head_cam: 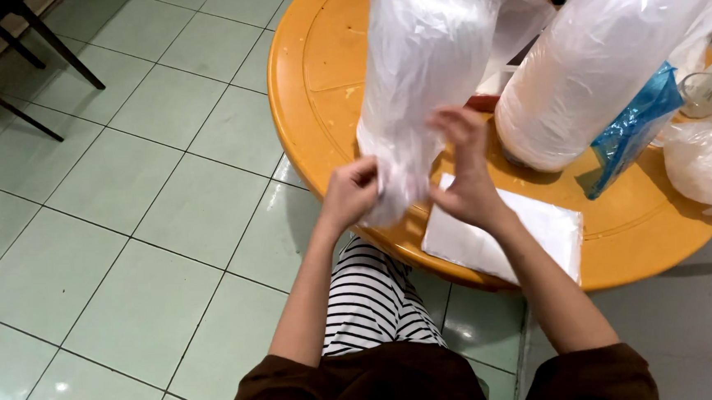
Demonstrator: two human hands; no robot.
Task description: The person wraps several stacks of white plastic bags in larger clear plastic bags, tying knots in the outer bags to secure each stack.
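A clear plastic bag (422, 64) stands upright over the edge of a round orange table (324, 86). My left hand (349, 194) pinches the bag's lower left edge. On the bag's lower right side, my right hand (465, 173) grips it with the fingers curled into the plastic. Just under my right hand lies a flat white stack of plastic bags (531, 234), close to the table's near rim.
A large white roll wrapped in plastic (595, 62) leans on the table at the right, with a blue bag (636, 129) beside it and a filled clear bag (708, 162) at far right. Bottles and a glass stand behind. A dark chair (1, 49) stands on the green tiled floor.
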